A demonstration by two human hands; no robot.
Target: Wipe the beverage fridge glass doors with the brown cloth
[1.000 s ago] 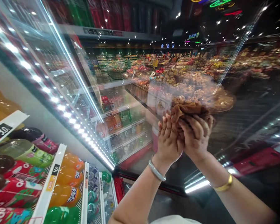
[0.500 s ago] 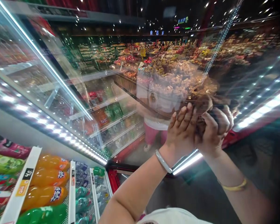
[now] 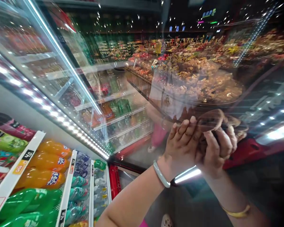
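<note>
My left hand [image 3: 181, 142], with a pale bangle at the wrist, lies flat against the glass door [image 3: 132, 85] of a drinks fridge, fingers stretched out. Close beside it, my right hand [image 3: 216, 148] is curled, knuckles bent, a gold-coloured bangle on that arm. Whatever its fingers close around is hidden. A brown rounded shape [image 3: 211, 120] just above the right fingers looks like a reflection in the glass, though I cannot be sure. Bottles, shop displays and a person in a white top and pink trousers show in the pane.
Fridge shelves at lower left hold orange soda bottles [image 3: 42, 160], green bottles [image 3: 29, 205] and clear bottles [image 3: 100, 192], with white price rails [image 3: 16, 171] between. A bright LED strip [image 3: 54, 115] runs above them. The red fridge frame [image 3: 114, 178] stands near my left forearm.
The scene in the glass has shifted to the right and the shelf bottles have moved slightly in view. Both hands keep their pose, a little lower. A clog has appeared at the bottom.
</note>
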